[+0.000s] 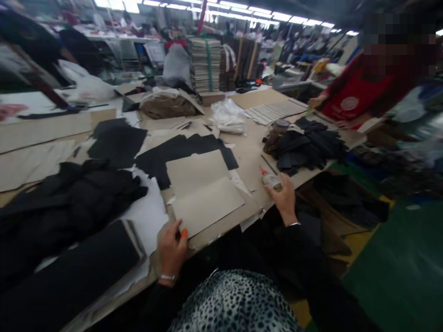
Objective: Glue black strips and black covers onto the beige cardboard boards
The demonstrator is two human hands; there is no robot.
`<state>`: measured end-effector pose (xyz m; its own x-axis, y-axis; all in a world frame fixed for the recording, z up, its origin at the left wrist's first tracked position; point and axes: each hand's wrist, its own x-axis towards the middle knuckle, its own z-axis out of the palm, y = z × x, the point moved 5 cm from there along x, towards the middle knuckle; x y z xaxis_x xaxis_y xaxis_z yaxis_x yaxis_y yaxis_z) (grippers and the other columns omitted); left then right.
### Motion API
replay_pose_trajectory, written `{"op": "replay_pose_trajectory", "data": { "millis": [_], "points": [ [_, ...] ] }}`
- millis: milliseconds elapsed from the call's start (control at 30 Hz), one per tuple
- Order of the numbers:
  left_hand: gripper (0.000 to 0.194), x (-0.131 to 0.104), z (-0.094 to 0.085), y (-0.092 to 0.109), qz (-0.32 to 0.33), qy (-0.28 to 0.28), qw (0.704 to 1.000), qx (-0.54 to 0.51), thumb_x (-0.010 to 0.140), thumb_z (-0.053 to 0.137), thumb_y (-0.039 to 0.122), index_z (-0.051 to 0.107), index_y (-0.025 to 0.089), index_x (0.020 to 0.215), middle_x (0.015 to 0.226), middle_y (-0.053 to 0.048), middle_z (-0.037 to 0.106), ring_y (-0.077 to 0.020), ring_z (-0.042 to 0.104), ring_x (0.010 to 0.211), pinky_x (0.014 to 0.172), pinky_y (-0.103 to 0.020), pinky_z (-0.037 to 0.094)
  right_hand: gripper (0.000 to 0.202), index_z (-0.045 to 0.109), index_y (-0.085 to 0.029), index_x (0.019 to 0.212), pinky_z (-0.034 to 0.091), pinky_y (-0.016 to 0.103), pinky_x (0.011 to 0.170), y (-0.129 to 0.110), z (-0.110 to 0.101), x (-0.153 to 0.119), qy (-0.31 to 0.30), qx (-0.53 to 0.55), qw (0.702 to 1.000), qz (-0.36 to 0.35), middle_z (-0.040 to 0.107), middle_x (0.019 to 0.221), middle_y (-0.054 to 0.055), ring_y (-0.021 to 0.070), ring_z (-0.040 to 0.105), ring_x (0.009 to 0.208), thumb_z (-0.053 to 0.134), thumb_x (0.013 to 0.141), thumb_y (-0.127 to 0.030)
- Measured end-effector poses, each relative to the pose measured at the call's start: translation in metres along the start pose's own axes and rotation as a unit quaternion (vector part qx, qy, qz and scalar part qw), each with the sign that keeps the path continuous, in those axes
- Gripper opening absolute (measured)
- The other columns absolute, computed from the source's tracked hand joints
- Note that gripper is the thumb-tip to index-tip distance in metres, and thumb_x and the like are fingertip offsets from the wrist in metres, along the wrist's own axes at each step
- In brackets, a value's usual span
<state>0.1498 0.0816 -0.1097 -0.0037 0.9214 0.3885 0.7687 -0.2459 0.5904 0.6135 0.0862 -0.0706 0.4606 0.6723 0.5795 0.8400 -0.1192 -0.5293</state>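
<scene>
My right hand [284, 199] is closed around a small clear bottle [272, 181] with a red pointed nozzle and a pale label, tilted over the table's front edge. My left hand [172, 248] is curled at the near left corner of a beige card sheet [204, 189]. Something orange [184, 233] shows at its thumb; whether it is a thumb cover or a held item I cannot tell. The sheet lies partly over several black flat pieces [159, 159]. A thin dark stick [269, 164] lies just beyond the bottle.
A dark jar [277, 135] and a heap of black strips [309, 145] stand to the right. Black fabric [69, 198] and a black stack [83, 272] fill the left. A person in a red apron [360, 99] stands across the table. White plastic bags [228, 116] lie behind.
</scene>
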Motion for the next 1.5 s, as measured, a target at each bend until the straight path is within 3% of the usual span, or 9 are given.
{"op": "replay_pose_trajectory", "data": {
  "millis": [133,267,567,733,867,967,1067,1133,1500],
  "points": [
    [0.029,-0.003,0.001,0.008,-0.014,0.000,1.000,-0.004,0.089,0.051,0.023,0.068,0.017,0.112,0.096,-0.011,0.069,-0.0287,0.063,0.096,0.091,-0.046,0.051,0.085,0.052,-0.011,0.141,0.043,0.052,0.108,0.022,0.024,-0.002,-0.011,0.001,0.998,0.065,0.060,0.134,0.023,0.0364,0.056,0.125,0.075,0.076,-0.061],
    [0.030,-0.009,0.002,0.009,-0.025,0.008,1.000,-0.002,0.089,0.050,0.016,0.067,0.017,0.114,0.100,-0.011,0.069,-0.0272,0.063,0.101,0.093,-0.045,0.052,0.096,0.047,-0.009,0.144,0.043,0.054,0.108,0.028,0.034,-0.009,-0.005,0.001,0.996,0.091,0.059,0.136,0.024,0.0390,0.056,0.126,0.080,0.070,-0.061],
    [0.026,-0.012,0.002,0.015,-0.030,0.008,0.999,0.019,0.089,0.058,0.021,0.071,0.020,0.111,0.094,-0.009,0.068,-0.0291,0.058,0.102,0.096,-0.047,0.050,0.071,0.064,-0.016,0.121,0.051,0.052,0.097,0.025,0.020,-0.002,0.012,0.070,0.989,0.129,0.067,0.119,0.017,0.0352,0.065,0.108,0.080,0.066,-0.058],
    [0.024,-0.011,-0.001,0.020,-0.029,0.005,0.998,0.057,0.087,0.063,0.028,0.073,0.021,0.108,0.092,-0.010,0.063,-0.0314,0.054,0.104,0.101,-0.050,0.046,0.073,0.063,-0.017,0.122,0.057,0.047,0.083,-0.019,0.009,0.009,-0.046,0.207,0.971,0.109,0.068,0.111,0.011,0.0284,0.067,0.095,0.087,0.062,-0.052],
    [0.025,-0.013,-0.004,0.023,-0.018,0.028,0.998,0.048,0.086,0.066,0.026,0.072,0.020,0.110,0.117,-0.014,0.063,-0.0324,0.052,0.121,0.108,-0.052,0.043,0.067,0.063,-0.019,0.123,0.058,0.038,0.065,-0.087,0.020,-0.011,-0.262,0.306,0.910,0.102,0.070,0.100,0.009,0.0234,0.067,0.078,0.086,0.068,-0.051],
    [0.024,-0.015,-0.003,0.026,0.018,0.027,0.999,0.035,0.087,0.065,0.021,0.071,0.021,0.111,0.132,-0.013,0.063,-0.0317,0.050,0.132,0.114,-0.053,0.039,0.053,0.065,-0.021,0.118,0.059,0.042,0.074,-0.144,0.026,-0.040,-0.369,0.277,0.887,-0.004,0.070,0.101,0.009,0.0249,0.068,0.084,0.081,0.077,-0.050],
    [0.022,-0.018,0.002,0.027,0.045,-0.002,0.999,0.019,0.090,0.062,0.020,0.071,0.022,0.110,0.133,-0.011,0.067,-0.0301,0.053,0.133,0.114,-0.053,0.040,0.040,0.065,-0.023,0.114,0.056,0.045,0.088,-0.190,0.025,-0.061,-0.354,0.243,0.891,-0.148,0.067,0.110,0.009,0.0276,0.066,0.101,0.076,0.083,-0.044],
    [0.020,-0.019,0.005,0.028,0.052,-0.022,0.998,0.013,0.091,0.061,0.020,0.071,0.022,0.108,0.130,-0.010,0.070,-0.0297,0.056,0.132,0.113,-0.054,0.041,0.035,0.064,-0.024,0.115,0.055,0.043,0.089,-0.209,0.026,-0.068,-0.347,0.223,0.888,-0.201,0.066,0.111,0.009,0.0271,0.065,0.103,0.074,0.086,-0.041],
    [0.024,-0.019,0.007,0.026,0.038,-0.052,0.998,0.002,0.089,0.060,0.014,0.071,0.024,0.108,0.128,-0.008,0.071,-0.0298,0.055,0.131,0.112,-0.053,0.041,0.030,0.064,-0.025,0.112,0.053,0.037,0.082,-0.240,0.032,-0.064,-0.345,0.112,0.890,-0.275,0.068,0.107,0.007,0.0258,0.067,0.096,0.071,0.088,-0.042]
  ]
}}
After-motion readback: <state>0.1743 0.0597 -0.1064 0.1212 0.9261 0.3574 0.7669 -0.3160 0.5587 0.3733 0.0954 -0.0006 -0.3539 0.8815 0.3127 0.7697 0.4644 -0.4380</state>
